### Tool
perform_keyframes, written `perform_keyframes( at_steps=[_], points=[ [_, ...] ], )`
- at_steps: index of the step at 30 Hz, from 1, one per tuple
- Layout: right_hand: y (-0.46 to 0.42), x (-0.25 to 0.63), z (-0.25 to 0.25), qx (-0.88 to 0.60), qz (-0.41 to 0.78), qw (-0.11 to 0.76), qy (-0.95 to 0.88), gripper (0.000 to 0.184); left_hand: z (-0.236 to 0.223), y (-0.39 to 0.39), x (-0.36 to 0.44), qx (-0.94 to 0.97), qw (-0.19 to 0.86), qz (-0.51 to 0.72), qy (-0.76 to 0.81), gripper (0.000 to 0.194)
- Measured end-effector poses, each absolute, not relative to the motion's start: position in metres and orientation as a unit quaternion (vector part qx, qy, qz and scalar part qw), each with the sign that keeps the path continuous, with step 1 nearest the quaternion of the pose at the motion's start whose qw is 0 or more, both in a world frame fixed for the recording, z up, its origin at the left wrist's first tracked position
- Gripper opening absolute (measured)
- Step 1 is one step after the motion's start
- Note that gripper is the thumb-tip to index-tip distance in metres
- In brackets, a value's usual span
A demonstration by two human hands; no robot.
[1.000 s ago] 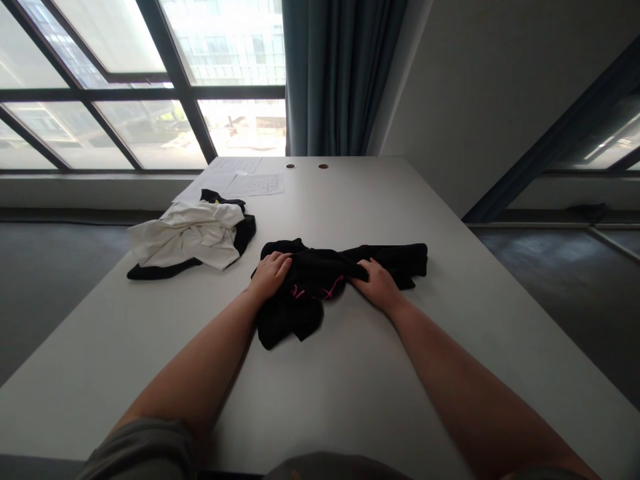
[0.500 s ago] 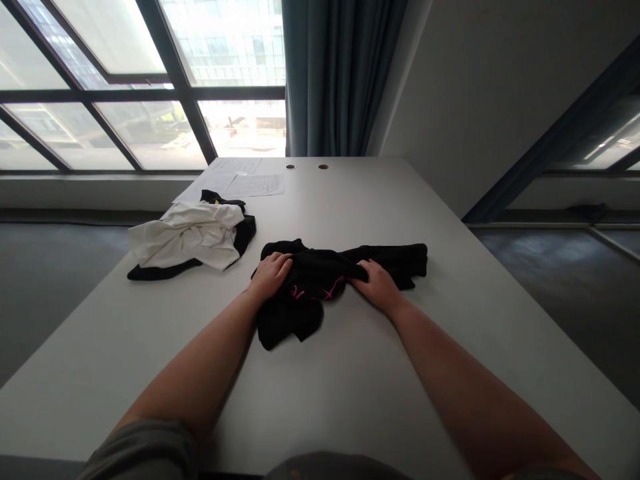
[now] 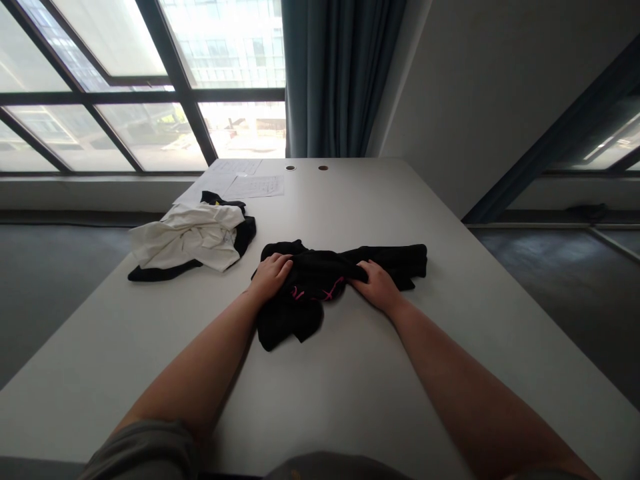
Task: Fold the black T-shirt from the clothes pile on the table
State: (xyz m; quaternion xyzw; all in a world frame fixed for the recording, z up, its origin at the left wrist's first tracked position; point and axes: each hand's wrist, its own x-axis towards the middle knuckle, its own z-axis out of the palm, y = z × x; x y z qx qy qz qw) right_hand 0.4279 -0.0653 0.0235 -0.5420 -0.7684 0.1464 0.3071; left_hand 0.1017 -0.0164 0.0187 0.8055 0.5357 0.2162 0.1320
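A crumpled black garment (image 3: 320,277) with pink markings lies in the middle of the white table (image 3: 350,387). My left hand (image 3: 270,275) rests on its left end with the fingers curled into the cloth. On the middle of the garment sits my right hand (image 3: 376,285), its fingers also closed on the fabric. The garment's right part stretches out past my right hand, and a loose flap hangs toward me below my left hand.
A pile of white and black clothes (image 3: 193,237) lies at the left of the table. Sheets of paper (image 3: 250,183) sit at the far end, near two round cable holes (image 3: 307,168). Beyond are large windows and a dark curtain (image 3: 340,73).
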Motion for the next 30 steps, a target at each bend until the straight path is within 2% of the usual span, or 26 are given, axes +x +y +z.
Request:
perform_keyframes(
  at_steps=[30],
  points=[
    [-0.0632, 0.4301, 0.0186, -0.535, 0.142, 0.324, -0.768, 0.024, 0.0162, -0.0157, 0.1017, 0.808, 0.133, 0.225, 0.528, 0.046]
  ],
)
